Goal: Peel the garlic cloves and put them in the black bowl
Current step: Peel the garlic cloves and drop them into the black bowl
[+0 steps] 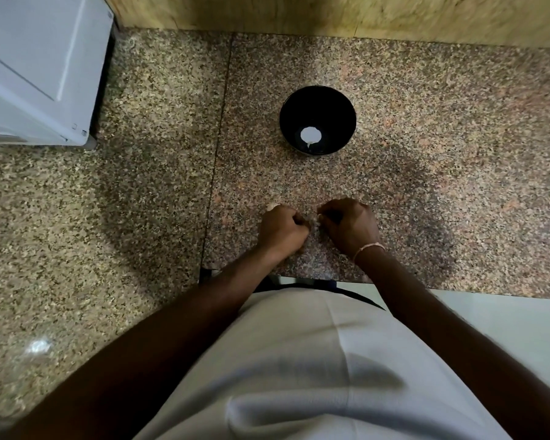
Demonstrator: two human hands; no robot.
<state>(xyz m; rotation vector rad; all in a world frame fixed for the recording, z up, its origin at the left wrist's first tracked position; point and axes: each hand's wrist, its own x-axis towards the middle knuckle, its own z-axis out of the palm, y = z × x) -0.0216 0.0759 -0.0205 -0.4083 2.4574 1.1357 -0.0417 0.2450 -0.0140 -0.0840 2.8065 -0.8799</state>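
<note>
Single head cam, wide-angle, looks steeply down over granite counter (140, 185), hands close below centre.

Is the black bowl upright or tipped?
Upright: the black bowl sits on the counter, its round mouth facing up, a white patch showing at the bottom.

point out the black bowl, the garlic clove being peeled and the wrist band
black bowl (331, 100): head view, on its dark inner wall near the far rim.
garlic clove (315, 221): head view, on the pale bit showing between both hands.
wrist band (369, 248): head view, on the strand across the right wrist.
</note>
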